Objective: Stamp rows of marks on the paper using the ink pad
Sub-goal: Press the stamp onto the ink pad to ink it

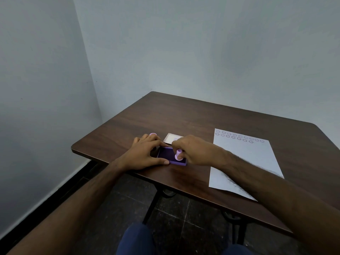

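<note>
A purple ink pad (166, 155) lies open near the table's left front edge. My left hand (147, 153) grips it, thumb along its near side and fingers along its far side. A small pink stamp (179, 155) is pinched in my right hand (195, 150), its face down on the pad's right part. To the right lies a white sheet of paper (242, 162) with two rows of round purple marks (239, 136) along its far edge. My right forearm crosses the sheet's near left corner.
The pad's white lid (170, 138) lies open side up just behind my hands. A second pink stamp (153, 134) peeks out behind my left fingers. The dark wooden table (202, 116) stands in a corner between grey walls.
</note>
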The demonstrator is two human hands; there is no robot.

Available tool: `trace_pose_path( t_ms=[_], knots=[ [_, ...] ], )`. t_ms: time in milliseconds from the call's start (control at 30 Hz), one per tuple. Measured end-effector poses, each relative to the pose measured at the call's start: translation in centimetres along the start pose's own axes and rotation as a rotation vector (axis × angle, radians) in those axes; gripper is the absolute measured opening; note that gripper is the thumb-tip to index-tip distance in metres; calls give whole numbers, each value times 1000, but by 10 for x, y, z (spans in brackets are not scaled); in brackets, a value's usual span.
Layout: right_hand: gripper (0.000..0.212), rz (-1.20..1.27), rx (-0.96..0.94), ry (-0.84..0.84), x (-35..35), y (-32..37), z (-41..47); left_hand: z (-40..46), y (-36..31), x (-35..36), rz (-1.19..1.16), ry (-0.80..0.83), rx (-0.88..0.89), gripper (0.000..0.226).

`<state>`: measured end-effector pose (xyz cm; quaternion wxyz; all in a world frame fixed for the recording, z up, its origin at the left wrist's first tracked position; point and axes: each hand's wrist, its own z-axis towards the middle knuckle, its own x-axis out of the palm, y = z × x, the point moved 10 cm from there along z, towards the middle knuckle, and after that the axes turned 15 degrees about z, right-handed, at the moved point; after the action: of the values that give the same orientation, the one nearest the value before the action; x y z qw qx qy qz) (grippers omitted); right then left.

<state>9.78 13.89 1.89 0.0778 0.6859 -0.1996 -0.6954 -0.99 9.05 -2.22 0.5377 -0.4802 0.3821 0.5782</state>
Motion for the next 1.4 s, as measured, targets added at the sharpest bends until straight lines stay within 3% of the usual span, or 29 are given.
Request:
trace_pose_path(
  t_ms=[167,400,567,733,900,1067,1167,1267,1400],
  knots=[
    [44,8,59,-85,2,-3,1,-1,1,1,4,-6,5,73],
    [20,5,13,-9,1,1,-2,0,0,2,-13,-20,4,71],
    [19,-5,92,-115,2,-3,2,-1,1,2,0,-14,0,71],
    [25,8,65,12,2,1,0,-1,0,1,0,-15,1,67],
    [15,-16,144,-88,2,-3,4,-1,1,2,4,-13,-3,68],
    [15,3,83,4,8,-2,2,-1,0,1,5,-30,5,68],
    [13,13,90,-30,8,-3,5,-1,2,2,7,-22,3,69],
    [27,15,113,-93,10,-5,5,-1,1,2,16,-9,8,69],
    [9,191,154,-134,5,-15,-5,-4,-2,1,48,12,9,73]
  ],
)
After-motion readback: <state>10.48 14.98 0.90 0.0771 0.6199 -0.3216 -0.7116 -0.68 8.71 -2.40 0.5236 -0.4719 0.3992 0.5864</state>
